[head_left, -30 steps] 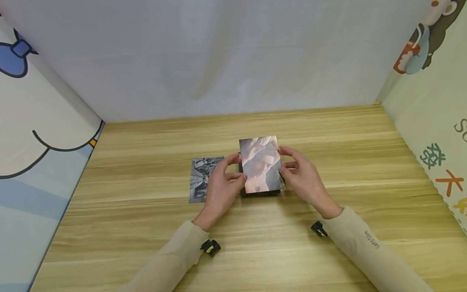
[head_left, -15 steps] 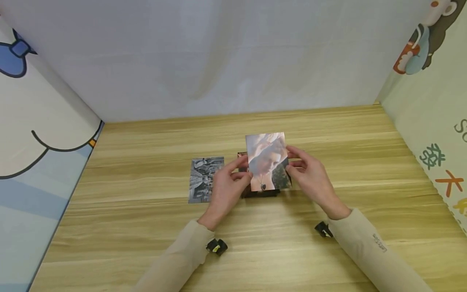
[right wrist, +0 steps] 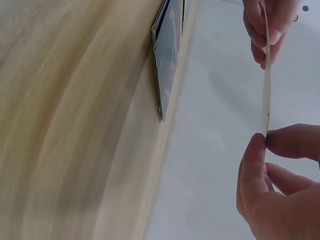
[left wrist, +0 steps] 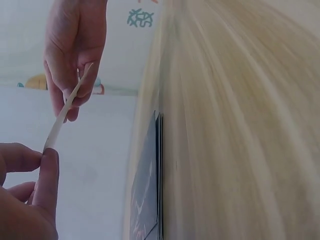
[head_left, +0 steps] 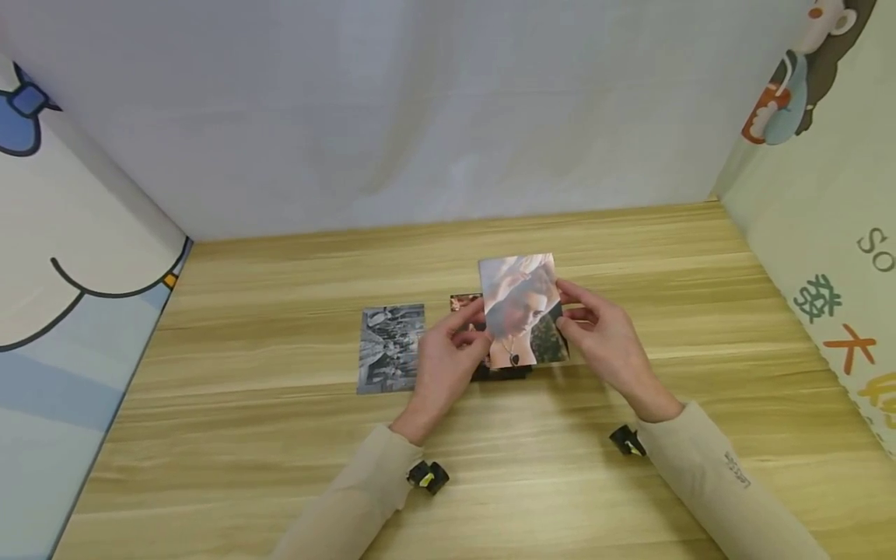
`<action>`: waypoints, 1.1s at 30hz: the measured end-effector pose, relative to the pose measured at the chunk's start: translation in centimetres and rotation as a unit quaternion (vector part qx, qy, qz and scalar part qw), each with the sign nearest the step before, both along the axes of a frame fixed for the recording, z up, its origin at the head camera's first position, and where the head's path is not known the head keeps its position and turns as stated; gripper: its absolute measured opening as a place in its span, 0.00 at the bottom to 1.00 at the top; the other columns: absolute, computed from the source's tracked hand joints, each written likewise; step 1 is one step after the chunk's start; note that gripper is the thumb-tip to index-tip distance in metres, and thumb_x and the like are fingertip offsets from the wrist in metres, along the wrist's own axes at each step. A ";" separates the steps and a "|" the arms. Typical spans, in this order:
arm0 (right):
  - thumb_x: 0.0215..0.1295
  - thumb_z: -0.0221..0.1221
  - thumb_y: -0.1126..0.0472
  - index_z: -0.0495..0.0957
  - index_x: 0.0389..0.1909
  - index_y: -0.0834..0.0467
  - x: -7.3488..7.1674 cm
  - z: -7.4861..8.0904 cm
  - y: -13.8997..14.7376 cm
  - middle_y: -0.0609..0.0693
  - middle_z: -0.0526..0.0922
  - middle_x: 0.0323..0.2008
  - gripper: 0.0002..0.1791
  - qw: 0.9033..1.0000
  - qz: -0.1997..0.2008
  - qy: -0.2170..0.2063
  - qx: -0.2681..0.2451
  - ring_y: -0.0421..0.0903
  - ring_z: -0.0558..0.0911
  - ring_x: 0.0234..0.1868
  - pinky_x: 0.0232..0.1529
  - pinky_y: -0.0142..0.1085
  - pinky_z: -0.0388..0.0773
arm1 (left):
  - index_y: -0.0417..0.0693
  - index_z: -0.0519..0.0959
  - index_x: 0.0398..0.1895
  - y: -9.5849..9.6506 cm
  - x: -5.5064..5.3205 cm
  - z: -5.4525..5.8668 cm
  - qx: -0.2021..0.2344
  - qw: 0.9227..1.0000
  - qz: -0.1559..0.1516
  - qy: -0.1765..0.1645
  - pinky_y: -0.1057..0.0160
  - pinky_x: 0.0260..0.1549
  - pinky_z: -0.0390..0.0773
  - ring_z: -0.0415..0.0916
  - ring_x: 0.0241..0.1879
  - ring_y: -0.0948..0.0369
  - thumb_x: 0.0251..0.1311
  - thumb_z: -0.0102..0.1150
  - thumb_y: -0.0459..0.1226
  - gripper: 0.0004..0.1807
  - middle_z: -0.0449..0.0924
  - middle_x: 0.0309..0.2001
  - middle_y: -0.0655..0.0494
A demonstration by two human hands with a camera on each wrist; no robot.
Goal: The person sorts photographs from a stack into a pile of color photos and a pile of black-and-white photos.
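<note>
Both hands pinch one color photo print (head_left: pixel 523 315) by its opposite side edges, raised off the table. It pictures a person wearing a dark pendant necklace. My left hand (head_left: pixel 448 359) grips the left edge between thumb and fingers; my right hand (head_left: pixel 607 342) has the right edge the same way. Seen edge-on in the left wrist view, the print (left wrist: pixel 62 119) stands apart from the tabletop. Below it lies a small pile of dark photo prints (head_left: pixel 500 374), partly hidden by the raised print and left hand. A black-and-white photo print (head_left: pixel 388 350) lies to the left.
The wood-grain table (head_left: pixel 280 467) ends at a pale back wall (head_left: pixel 448 117). Printed side panels rise at the left (head_left: pixel 63 233) and right (head_left: pixel 826 233). Small black devices sit at both sleeve cuffs.
Both hands have shifted right together with the color print, uncovering more of the pile beneath. The black-and-white print stays on the table. The head view has turned slightly.
</note>
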State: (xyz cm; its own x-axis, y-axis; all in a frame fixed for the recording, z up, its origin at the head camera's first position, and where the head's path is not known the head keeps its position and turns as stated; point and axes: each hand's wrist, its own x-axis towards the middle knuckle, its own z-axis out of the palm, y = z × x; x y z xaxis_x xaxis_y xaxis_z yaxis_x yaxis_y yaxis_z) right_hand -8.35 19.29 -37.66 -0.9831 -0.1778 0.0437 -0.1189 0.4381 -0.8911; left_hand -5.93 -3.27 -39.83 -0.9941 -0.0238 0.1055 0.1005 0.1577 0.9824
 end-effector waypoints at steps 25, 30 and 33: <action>0.71 0.60 0.70 0.69 0.73 0.64 0.3 0.3 3.9 0.66 0.79 0.59 0.30 0.999 -0.033 0.012 0.014 0.61 0.82 0.55 0.43 0.18 0.78 | 0.35 0.80 0.63 4.2 -0.6 -0.6 0.021 0.999 -0.008 0.030 0.68 0.41 0.86 0.86 0.43 0.49 0.59 0.63 0.22 0.26 0.81 0.46 0.44; 0.71 0.60 0.68 0.69 0.74 0.63 0.4 0.2 4.6 0.66 0.79 0.59 0.30 0.999 -0.031 0.012 0.026 0.62 0.82 0.56 0.42 0.18 0.77 | 0.35 0.79 0.64 4.7 -0.5 -0.9 0.004 0.999 -0.024 0.026 0.69 0.41 0.85 0.86 0.43 0.51 0.60 0.63 0.22 0.26 0.81 0.46 0.45; 0.72 0.60 0.67 0.69 0.74 0.64 0.4 0.0 5.0 0.66 0.79 0.59 0.30 0.999 -0.027 0.016 0.037 0.62 0.82 0.56 0.42 0.18 0.76 | 0.34 0.79 0.64 5.0 -0.6 -0.9 -0.006 0.999 -0.027 0.026 0.70 0.41 0.85 0.86 0.43 0.51 0.59 0.63 0.21 0.27 0.81 0.46 0.44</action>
